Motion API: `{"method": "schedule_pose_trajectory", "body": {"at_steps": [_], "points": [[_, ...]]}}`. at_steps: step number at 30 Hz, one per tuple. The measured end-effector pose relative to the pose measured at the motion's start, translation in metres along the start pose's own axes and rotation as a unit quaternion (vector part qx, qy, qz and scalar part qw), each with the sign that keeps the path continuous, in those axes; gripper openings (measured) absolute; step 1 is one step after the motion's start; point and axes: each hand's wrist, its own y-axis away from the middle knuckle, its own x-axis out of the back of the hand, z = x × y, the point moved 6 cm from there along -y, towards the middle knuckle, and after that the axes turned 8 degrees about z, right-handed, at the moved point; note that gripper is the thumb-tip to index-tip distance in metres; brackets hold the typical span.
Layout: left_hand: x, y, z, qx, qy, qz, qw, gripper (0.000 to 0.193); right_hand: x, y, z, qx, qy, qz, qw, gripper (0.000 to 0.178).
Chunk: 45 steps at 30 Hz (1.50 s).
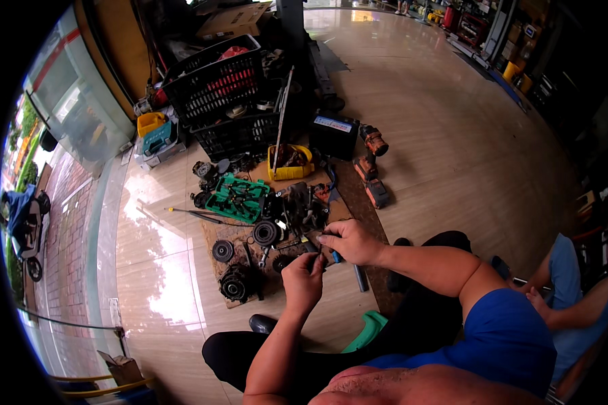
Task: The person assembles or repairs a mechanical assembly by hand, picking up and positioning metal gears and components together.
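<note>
My left hand (302, 278) is raised over the greasy cardboard sheet (213, 236), its fingers pinched together. Close beside it on the right, my right hand (355, 243) also has thumb and fingers pressed together. Whatever lies between the fingertips of either hand is too small to make out. Below and beyond the hands lie dark greasy machine parts (304, 206), a black pulley (265, 233), a second round part (223, 250) and a bulky round metal unit (235, 286). An open green tool case (240, 199) sits just past them. A grey tube (361, 278) lies below my right hand.
A yellow tub (292, 170) stands beyond the parts, near a black battery (333, 137) and an orange-black cordless power tool (370, 172). Black crates (216, 84) are stacked behind. A green curved object (368, 332) is by my legs. Another person's bare legs (581, 310) are at right.
</note>
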Motion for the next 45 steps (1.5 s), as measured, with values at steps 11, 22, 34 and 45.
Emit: {"method": "schedule_pose_trajectory", "body": {"at_steps": [11, 22, 34, 45], "points": [[-0.001, 0.0, 0.003, -0.02, -0.001, -0.001, 1.0, 0.014, 0.001, 0.002, -0.006, -0.004, 0.017, -0.011, 1.0, 0.019], [-0.021, 0.004, -0.015, 0.223, 0.399, -0.229, 0.859, 0.026, -0.003, 0.001, 0.0, -0.078, -0.144, -0.104, 0.981, 0.014], [-0.002, 0.002, -0.005, 0.073, 0.073, -0.04, 0.994, 0.017, -0.003, 0.006, -0.016, 0.009, 0.038, -0.028, 0.999, 0.019], [0.005, -0.007, 0.004, -0.058, 0.029, 0.027, 0.998, 0.021, -0.011, 0.014, -0.024, 0.383, 0.319, -0.043, 0.866, 0.009]]}}
